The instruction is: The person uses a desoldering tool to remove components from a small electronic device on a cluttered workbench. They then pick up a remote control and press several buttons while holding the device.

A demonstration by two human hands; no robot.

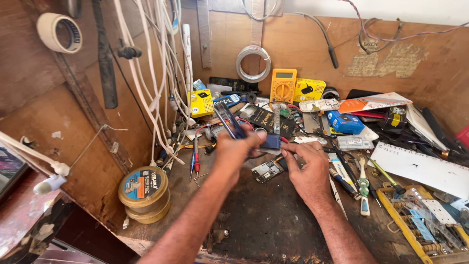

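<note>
The thin dark phone frame [229,121] is held in the left hand [233,149], raised above the surface [273,220]. Its long axis runs from the grip up and away to the left, so most of its length stands clear above the fingers. The left grip is closed around the frame's lower end.

The right hand [307,168] lies just to the right, low over the surface, fingers curled toward the left hand. Its grip is narrow; whether it pinches anything, such as the thin wire near its fingertips, cannot be determined.

A bare circuit board [267,170] lies on the surface between and just below the two hands, nearer the right hand. A blue part [270,141] sits just behind the left fingertips.

Outward: red and blue probes [195,156] to the left, a yellow multimeter [283,85] at the back, screwdrivers [364,188] to the right.
</note>
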